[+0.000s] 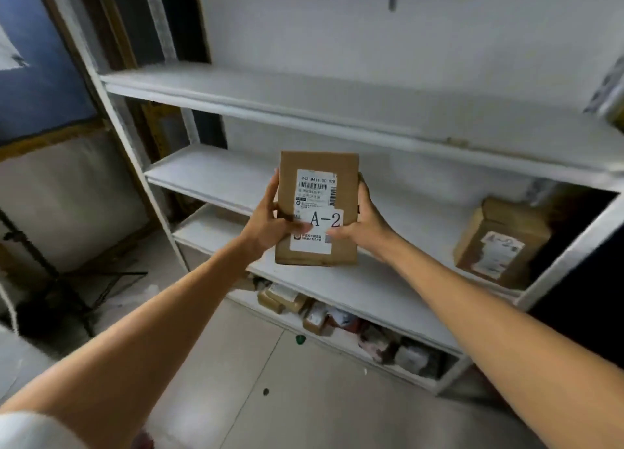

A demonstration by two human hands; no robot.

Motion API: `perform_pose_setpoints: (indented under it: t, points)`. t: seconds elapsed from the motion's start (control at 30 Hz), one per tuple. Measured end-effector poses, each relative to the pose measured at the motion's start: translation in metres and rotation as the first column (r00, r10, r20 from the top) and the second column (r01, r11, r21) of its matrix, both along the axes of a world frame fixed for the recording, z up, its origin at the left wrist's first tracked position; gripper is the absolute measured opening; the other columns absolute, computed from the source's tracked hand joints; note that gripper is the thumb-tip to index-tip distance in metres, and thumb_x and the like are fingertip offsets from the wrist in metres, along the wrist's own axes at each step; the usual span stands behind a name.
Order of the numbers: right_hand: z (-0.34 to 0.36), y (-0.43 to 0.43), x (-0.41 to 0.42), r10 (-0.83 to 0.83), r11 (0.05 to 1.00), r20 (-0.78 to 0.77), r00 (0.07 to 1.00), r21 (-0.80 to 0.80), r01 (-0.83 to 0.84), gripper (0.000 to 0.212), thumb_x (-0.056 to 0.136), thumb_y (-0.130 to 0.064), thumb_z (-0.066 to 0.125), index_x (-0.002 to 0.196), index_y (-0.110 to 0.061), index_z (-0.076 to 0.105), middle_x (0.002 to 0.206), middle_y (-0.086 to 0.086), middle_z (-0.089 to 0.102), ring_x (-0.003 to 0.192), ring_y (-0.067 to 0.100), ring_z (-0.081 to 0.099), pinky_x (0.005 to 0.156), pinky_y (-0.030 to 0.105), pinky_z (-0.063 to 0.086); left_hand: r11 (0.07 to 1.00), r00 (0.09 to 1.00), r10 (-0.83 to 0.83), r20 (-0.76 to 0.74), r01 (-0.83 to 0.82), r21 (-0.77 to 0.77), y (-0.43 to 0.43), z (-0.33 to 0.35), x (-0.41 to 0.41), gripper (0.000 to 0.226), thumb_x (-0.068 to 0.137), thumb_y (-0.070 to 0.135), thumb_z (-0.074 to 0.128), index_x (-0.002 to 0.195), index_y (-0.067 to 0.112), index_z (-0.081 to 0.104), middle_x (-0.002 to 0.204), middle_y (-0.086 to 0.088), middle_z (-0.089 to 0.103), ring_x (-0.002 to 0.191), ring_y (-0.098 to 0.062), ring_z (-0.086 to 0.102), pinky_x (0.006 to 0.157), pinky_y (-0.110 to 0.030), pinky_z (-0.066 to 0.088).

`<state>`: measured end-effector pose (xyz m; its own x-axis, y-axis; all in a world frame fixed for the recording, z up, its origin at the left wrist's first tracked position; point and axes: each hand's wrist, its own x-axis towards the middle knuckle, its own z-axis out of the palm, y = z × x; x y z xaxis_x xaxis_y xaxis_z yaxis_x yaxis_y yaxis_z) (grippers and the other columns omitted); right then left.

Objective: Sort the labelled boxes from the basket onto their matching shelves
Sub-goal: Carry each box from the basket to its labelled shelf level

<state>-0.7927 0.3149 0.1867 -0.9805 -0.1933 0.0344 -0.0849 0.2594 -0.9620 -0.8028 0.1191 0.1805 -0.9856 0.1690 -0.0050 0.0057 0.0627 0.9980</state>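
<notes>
A brown cardboard box (317, 175) with a white shipping label and an "A-2" sticker is held upright in front of the white shelf unit (337, 124). My left hand (270, 219) grips its left edge, thumb across the label. My right hand (366, 222) grips its right edge, thumb on the sticker. A second brown box (499, 242), also marked "A-2", stands at the right end of the third shelf board (354, 286). The basket is out of view.
The two upper shelf boards are bare apart from an object at the far right edge (611, 94). Several parcels (337, 317) lie on the bottom shelf. A dark tripod stand (67, 279) is on the floor at left. Tiled floor (270, 398) lies below.
</notes>
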Motion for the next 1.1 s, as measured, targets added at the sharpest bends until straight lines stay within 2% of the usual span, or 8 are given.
perform_pose_setpoints:
  t: [0.1, 0.23, 0.37, 0.5, 0.63, 0.73, 0.87, 1.1]
  points:
    - [0.003, 0.049, 0.019, -0.169, 0.986, 0.019, 0.986, 0.017, 0.168, 0.123, 0.067, 0.013, 0.077, 0.153, -0.029, -0.001, 0.135, 0.0, 0.052, 0.117, 0.014, 0.055, 0.079, 0.017, 0.052, 0.992, 0.992, -0.123, -0.013, 0.122, -0.007, 0.054, 0.003, -0.007, 0.114, 0.068, -0.02, 0.071, 0.149, 0.042, 0.02, 0.107, -0.003, 0.066, 0.095, -0.017, 0.068, 0.067, -0.027, 0.059]
    - [0.004, 0.107, 0.052, -0.37, 0.929, 0.064, 0.927, 0.011, 0.37, 0.127, 0.07, 0.009, 0.077, 0.153, -0.031, -0.01, 0.148, 0.003, 0.042, 0.129, 0.018, 0.046, 0.102, 0.032, 0.045, 0.954, 0.953, -0.3, -0.041, 0.299, -0.026, 0.121, 0.002, -0.009, 0.115, 0.068, -0.017, 0.073, 0.15, 0.042, 0.019, 0.118, -0.011, 0.065, 0.101, -0.023, 0.067, 0.073, -0.034, 0.06]
    - [-0.001, 0.149, 0.079, -0.513, 0.858, 0.104, 0.852, 0.034, 0.512, 0.124, 0.072, 0.004, 0.078, 0.153, -0.031, -0.01, 0.149, -0.002, 0.038, 0.134, 0.019, 0.041, 0.11, 0.035, 0.037, 0.908, 0.908, -0.418, -0.035, 0.418, 0.003, 0.174, -0.002, -0.003, 0.117, 0.066, -0.019, 0.073, 0.149, 0.044, 0.019, 0.121, -0.012, 0.063, 0.099, -0.019, 0.067, 0.069, -0.031, 0.059]
    - [-0.015, 0.175, 0.092, -0.604, 0.795, 0.103, 0.79, 0.143, 0.589, 0.125, 0.067, -0.005, 0.084, 0.154, -0.029, -0.002, 0.142, -0.01, 0.042, 0.128, 0.011, 0.042, 0.109, 0.03, 0.034, 0.894, 0.894, -0.449, -0.012, 0.449, -0.01, 0.201, -0.023, -0.001, 0.123, 0.046, 0.001, 0.085, 0.146, 0.044, 0.027, 0.116, -0.016, 0.063, 0.099, -0.029, 0.068, 0.075, -0.05, 0.059]
    - [-0.043, 0.193, 0.088, -0.631, 0.772, 0.14, 0.764, 0.212, 0.599, 0.12, 0.063, -0.007, 0.087, 0.152, -0.03, 0.011, 0.13, -0.009, 0.054, 0.122, 0.016, 0.051, 0.101, 0.032, 0.044, 0.904, 0.904, -0.417, 0.093, 0.423, -0.061, 0.219, -0.051, -0.01, 0.124, 0.043, -0.001, 0.085, 0.148, 0.033, 0.029, 0.111, -0.015, 0.061, 0.1, -0.03, 0.066, 0.081, -0.053, 0.056]
    - [-0.062, 0.2, 0.062, -0.607, 0.789, 0.176, 0.775, 0.248, 0.562, 0.127, 0.058, -0.01, 0.09, 0.153, -0.03, 0.009, 0.142, -0.004, 0.047, 0.131, 0.021, 0.045, 0.107, 0.041, 0.042, 0.922, 0.912, -0.365, 0.186, 0.382, -0.066, 0.226, -0.074, -0.025, 0.099, 0.053, -0.013, 0.084, 0.136, 0.016, 0.04, 0.106, -0.012, 0.063, 0.096, -0.029, 0.066, 0.081, -0.052, 0.057]
    - [-0.083, 0.202, 0.013, -0.542, 0.835, 0.183, 0.82, 0.23, 0.5, 0.122, 0.069, 0.001, 0.082, 0.155, -0.024, -0.002, 0.148, 0.004, 0.039, 0.132, 0.02, 0.04, 0.097, 0.024, 0.035, 0.961, 0.939, -0.247, 0.238, 0.269, -0.063, 0.232, -0.092, -0.055, 0.074, 0.063, -0.011, 0.079, 0.121, 0.009, 0.036, 0.106, -0.014, 0.061, 0.096, -0.033, 0.066, 0.079, -0.051, 0.057]
    - [-0.115, 0.21, -0.078, -0.486, 0.871, 0.194, 0.852, 0.182, 0.456, 0.12, 0.069, 0.005, 0.079, 0.154, -0.033, 0.003, 0.13, 0.003, 0.052, 0.111, 0.013, 0.05, 0.083, 0.028, 0.049, 0.982, 0.945, -0.164, 0.285, 0.184, -0.045, 0.235, -0.112, -0.122, 0.075, 0.07, -0.007, 0.075, 0.13, 0.013, 0.034, 0.11, -0.014, 0.062, 0.093, -0.029, 0.068, 0.073, -0.042, 0.06]
